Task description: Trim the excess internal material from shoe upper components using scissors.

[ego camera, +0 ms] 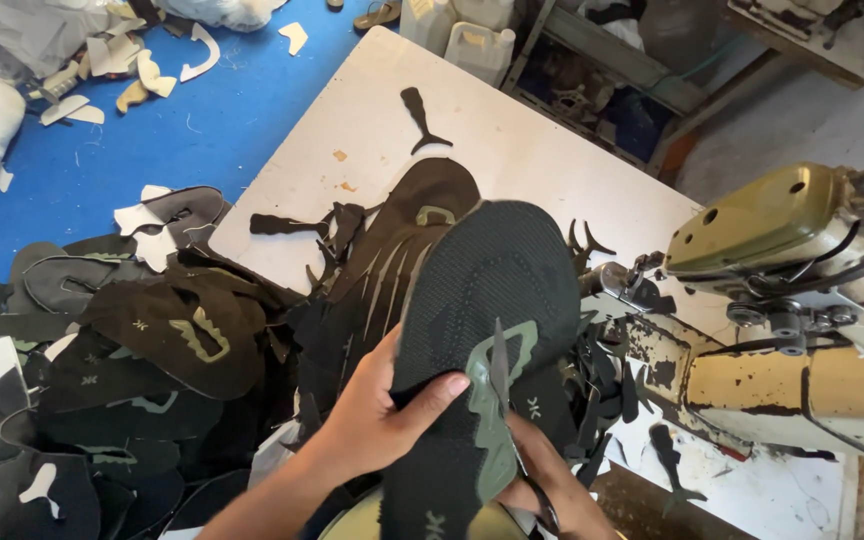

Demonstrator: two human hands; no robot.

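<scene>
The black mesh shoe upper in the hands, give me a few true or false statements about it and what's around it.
1. The left hand grips the black mesh shoe upper. True.
2. The right hand is empty. False: it holds a thin pointed tool, probably scissors, against the upper's green trim.
3. The sewing machine sits to the left of the hands. False: it is on the right.
4. A heap of dark cut pieces lies to the left of the hands. True.
5. The floor is red. False: it is blue, with pale scraps on it.
</scene>
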